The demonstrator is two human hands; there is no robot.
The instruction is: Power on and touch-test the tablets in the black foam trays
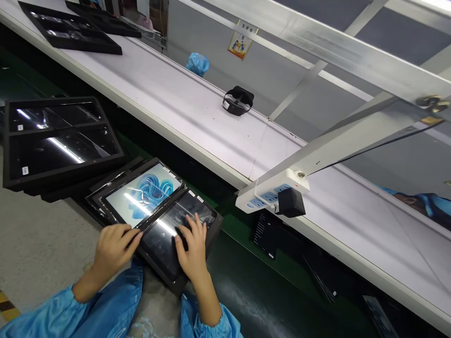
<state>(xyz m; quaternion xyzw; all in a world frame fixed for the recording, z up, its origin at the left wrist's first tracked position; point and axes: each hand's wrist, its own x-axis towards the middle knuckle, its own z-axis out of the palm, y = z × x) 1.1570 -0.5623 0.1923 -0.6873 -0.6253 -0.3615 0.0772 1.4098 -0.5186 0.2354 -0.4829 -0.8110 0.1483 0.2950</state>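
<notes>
A lit tablet (141, 195) with a blue swirl on its screen lies tilted in a black foam tray (178, 284). Beside it in the same tray lies a dark tablet (165, 237) with a black screen. My left hand (112, 249) is closed on the near edge of the lit tablet. Fingers spread, my right hand (192, 249) rests flat on the dark tablet's screen. Both arms wear blue sleeves.
Another black tray (56, 141) with two dark screens lies to the left. A long white conveyor (169, 103) runs behind, carrying black trays (70, 28), a blue bag (197, 63) and a black strap-like device (237, 100). A white power strip (271, 192) with a black plug hangs from a metal bar.
</notes>
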